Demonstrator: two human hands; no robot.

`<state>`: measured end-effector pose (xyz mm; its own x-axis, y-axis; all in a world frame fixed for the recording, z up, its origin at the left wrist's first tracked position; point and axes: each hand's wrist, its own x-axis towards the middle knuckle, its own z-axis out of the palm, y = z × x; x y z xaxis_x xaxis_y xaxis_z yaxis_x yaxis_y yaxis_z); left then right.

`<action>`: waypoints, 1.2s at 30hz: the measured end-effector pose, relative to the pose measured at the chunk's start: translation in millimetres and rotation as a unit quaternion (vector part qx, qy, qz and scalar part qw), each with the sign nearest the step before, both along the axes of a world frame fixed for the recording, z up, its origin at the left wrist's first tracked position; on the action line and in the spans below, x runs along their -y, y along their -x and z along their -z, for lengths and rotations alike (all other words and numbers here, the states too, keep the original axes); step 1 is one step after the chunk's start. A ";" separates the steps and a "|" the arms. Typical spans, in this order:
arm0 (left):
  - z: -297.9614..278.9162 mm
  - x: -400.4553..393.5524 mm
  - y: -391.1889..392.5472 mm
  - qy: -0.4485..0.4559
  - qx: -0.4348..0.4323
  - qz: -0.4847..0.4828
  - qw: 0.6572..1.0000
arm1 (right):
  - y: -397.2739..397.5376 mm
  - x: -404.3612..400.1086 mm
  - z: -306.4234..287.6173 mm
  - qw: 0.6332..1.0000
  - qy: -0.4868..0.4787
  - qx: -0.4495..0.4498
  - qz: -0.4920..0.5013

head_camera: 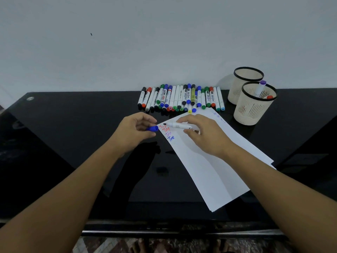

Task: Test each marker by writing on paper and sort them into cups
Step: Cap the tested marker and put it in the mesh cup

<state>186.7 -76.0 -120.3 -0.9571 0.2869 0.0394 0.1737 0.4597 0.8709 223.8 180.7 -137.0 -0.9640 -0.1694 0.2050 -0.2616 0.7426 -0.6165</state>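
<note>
My right hand (202,133) holds an uncapped white marker (176,125) level above the white paper (209,167), its dark tip pointing left toward the paper's top corner. My left hand (135,127) pinches the marker's blue cap (152,128) just left of that tip. Red, purple and blue "Test" words (168,133) are written near the paper's top corner. A row of several capped markers (180,99) lies at the back of the black table. Two beige cups stand at the right: the near cup (253,110) holds a purple-capped and a red-capped marker, the far cup (246,79) shows nothing inside.
The glossy black table (73,143) runs up to a plain pale wall behind the markers. Its front edge lies near the bottom of the view, with patterned floor below. More faint writing sits on the paper near the near cup.
</note>
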 end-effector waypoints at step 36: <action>-51.7 -40.1 -9.9 0.001 0.023 0.109 0.994 | -0.8 -13.3 -16.3 0.987 -0.094 -0.112 -0.070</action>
<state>196.7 -35.9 -68.6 -0.8734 0.4871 -0.0038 0.2288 0.4172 0.8795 224.5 194.0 -120.6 -0.8623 -0.3536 0.3626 -0.4843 0.7850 -0.3862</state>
